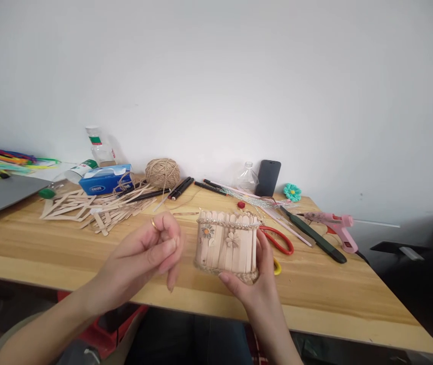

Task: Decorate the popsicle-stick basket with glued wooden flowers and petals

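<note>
right hand (259, 291) clamped on a wooden stick box (224, 253), left hand (146, 256) beside it, thumb and finger together, glue gun (342, 228) on counter (315, 291)

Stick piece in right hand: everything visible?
The stick piece is a row of pale, rounded sticks, apparently wood, with braided, twine-like bands near top and bottom. Its front carries a flower with an orange centre and a paler one. It is roughly upright; table contact is unclear. The right hand grips its right side, thumb at lower edge.
</note>
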The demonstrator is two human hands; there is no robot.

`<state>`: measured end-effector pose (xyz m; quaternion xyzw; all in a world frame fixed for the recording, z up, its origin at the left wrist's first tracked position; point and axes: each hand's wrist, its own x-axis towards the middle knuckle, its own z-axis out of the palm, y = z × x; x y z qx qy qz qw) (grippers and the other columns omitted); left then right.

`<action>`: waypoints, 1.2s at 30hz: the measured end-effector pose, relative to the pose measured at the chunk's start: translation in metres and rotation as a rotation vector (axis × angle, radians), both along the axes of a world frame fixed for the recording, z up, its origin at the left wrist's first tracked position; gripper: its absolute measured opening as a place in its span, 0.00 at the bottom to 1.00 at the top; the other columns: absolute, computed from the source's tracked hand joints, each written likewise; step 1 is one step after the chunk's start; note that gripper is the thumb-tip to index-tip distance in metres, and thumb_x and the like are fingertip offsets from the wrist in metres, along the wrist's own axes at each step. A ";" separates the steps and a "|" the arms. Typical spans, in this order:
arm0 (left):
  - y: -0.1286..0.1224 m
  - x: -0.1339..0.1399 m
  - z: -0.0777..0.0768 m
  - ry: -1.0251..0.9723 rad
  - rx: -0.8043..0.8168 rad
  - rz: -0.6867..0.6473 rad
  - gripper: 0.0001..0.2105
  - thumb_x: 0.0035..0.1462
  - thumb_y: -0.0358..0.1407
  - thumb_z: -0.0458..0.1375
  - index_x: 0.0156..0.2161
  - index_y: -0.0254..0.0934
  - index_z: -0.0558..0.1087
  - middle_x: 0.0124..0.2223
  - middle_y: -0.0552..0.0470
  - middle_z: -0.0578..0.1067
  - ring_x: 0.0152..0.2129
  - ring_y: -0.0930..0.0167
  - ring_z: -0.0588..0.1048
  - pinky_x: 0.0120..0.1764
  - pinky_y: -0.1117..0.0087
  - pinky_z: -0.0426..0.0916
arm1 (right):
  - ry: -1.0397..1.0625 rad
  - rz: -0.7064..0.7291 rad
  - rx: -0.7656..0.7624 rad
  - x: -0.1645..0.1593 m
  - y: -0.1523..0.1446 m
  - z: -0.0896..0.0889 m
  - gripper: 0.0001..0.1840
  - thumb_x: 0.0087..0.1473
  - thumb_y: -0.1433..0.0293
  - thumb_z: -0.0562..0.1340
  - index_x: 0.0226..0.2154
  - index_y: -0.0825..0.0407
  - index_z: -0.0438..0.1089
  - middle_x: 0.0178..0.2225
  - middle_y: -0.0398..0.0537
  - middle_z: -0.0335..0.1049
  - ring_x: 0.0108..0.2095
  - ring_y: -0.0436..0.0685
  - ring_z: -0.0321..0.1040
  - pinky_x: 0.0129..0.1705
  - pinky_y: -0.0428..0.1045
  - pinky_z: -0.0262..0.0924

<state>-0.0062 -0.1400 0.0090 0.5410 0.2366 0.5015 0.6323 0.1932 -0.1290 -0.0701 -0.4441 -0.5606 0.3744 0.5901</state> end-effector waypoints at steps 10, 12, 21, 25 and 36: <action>0.008 0.006 0.001 0.178 0.091 0.450 0.17 0.61 0.39 0.49 0.20 0.39 0.62 0.16 0.59 0.61 0.18 0.74 0.61 0.28 0.71 0.60 | 0.039 0.104 -0.016 -0.001 -0.002 0.008 0.48 0.41 0.55 0.68 0.58 0.47 0.44 0.59 0.60 0.52 0.57 0.66 0.55 0.54 0.63 0.56; 0.018 0.004 -0.003 0.183 0.142 0.552 0.07 0.58 0.37 0.54 0.30 0.39 0.70 0.29 0.55 0.74 0.31 0.71 0.71 0.40 0.68 0.64 | 0.022 0.104 0.013 -0.001 -0.002 0.007 0.47 0.43 0.54 0.67 0.59 0.47 0.43 0.58 0.60 0.53 0.57 0.66 0.56 0.54 0.62 0.57; 0.019 0.017 -0.048 0.056 -0.252 0.043 0.47 0.33 0.40 0.71 0.59 0.45 0.52 0.60 0.41 0.61 0.56 0.54 0.61 0.50 0.58 0.63 | -0.025 0.177 0.108 -0.006 -0.001 -0.004 0.45 0.48 0.47 0.59 0.60 0.48 0.43 0.57 0.57 0.56 0.57 0.65 0.56 0.52 0.58 0.59; 0.014 0.023 -0.043 0.024 -0.322 0.175 0.38 0.35 0.33 0.69 0.54 0.40 0.59 0.56 0.43 0.68 0.53 0.56 0.65 0.50 0.61 0.63 | -0.237 0.254 0.100 0.005 0.002 0.001 0.39 0.53 0.50 0.57 0.60 0.49 0.44 0.58 0.58 0.53 0.59 0.64 0.51 0.56 0.58 0.53; 0.019 0.016 -0.043 0.067 -0.288 0.244 0.44 0.35 0.31 0.69 0.57 0.40 0.50 0.59 0.43 0.63 0.53 0.60 0.64 0.50 0.65 0.62 | -0.546 0.172 0.128 0.019 0.015 0.029 0.10 0.58 0.63 0.56 0.27 0.50 0.58 0.27 0.42 0.60 0.29 0.52 0.59 0.30 0.48 0.54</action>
